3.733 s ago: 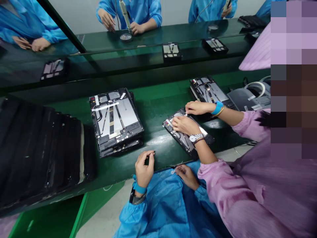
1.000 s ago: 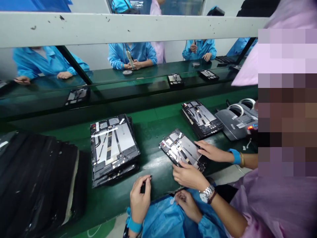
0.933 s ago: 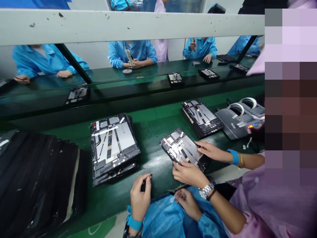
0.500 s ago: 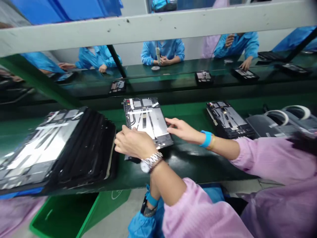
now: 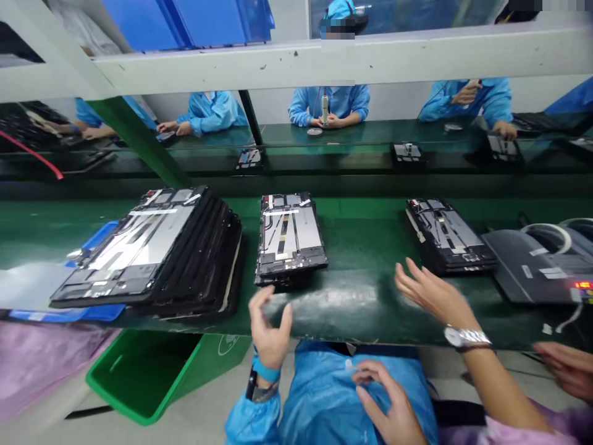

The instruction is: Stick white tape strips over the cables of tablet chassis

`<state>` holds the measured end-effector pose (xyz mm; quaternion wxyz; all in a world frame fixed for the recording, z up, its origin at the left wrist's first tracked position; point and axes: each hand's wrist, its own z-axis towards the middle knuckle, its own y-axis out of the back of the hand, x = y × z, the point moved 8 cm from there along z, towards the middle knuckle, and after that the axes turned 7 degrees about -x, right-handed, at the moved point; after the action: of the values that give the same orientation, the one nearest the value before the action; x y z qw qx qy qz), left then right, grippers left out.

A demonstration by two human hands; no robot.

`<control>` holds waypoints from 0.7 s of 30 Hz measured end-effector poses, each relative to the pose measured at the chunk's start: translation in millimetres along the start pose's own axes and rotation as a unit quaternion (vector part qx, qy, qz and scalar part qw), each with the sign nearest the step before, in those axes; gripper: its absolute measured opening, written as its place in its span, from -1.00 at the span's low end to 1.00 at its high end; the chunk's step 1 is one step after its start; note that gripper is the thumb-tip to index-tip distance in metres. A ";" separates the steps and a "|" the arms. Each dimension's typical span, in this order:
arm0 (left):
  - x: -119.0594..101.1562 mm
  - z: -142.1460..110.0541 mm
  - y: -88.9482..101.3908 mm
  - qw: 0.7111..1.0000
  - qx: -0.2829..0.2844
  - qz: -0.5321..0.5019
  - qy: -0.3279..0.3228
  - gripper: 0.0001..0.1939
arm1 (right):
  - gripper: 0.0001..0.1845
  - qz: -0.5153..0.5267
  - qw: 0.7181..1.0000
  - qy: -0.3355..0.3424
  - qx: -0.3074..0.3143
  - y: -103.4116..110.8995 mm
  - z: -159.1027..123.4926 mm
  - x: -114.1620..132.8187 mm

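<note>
My left hand [image 5: 269, 324] hangs over the front edge of the green conveyor belt [image 5: 361, 296], fingers apart and holding nothing visible. It is nearest a stack of opened tablets [image 5: 290, 238], which shows metal plates, flex cables and tape. My right hand [image 5: 384, 402] stays low over my blue smock, with a small white piece [image 5: 348, 366] at its fingertips. A co-worker's hand wearing a silver watch [image 5: 430, 295] is spread empty beside the belt, near another tablet stack [image 5: 447, 236].
A taller tablet stack [image 5: 148, 250] rests on a blue tray at the left. A grey tape dispenser [image 5: 532, 266] stands at the right. Below the belt sits a green bin [image 5: 143, 377]. A white beam [image 5: 324, 62] crosses above, with blue-smocked workers at a bench beyond it.
The co-worker's hands have let go of the tablet, which now lies on the middle stack, and have drawn back. My left hand has opened. The view has swung left.
</note>
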<state>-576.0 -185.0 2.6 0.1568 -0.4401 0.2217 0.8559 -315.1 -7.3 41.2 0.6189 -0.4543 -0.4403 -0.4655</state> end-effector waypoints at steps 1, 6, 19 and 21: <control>1.2 11.9 3.3 1.000 -0.008 0.012 -0.010 -0.34 | -0.47 0.001 1.000 -0.005 -0.004 -2.6 -13.1 -7.0; 18.4 57.7 -15.6 0.998 0.057 -0.016 -0.019 0.11 | -0.14 0.016 0.999 -0.025 -0.033 -34.9 -58.7 -39.9; 15.9 106.5 -18.6 0.998 0.019 0.022 -0.049 -0.37 | 0.03 0.085 0.996 0.025 -0.006 -123.4 2.3 -27.6; 15.8 108.3 -21.4 0.997 0.042 0.016 -0.055 -0.34 | 0.03 0.097 0.995 -0.001 -0.021 -119.7 13.1 -39.4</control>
<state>-649.1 -109.5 40.1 0.1737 -0.3814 0.2557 0.8712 -440.6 -6.0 23.9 0.6511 -0.5080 -0.3847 -0.4124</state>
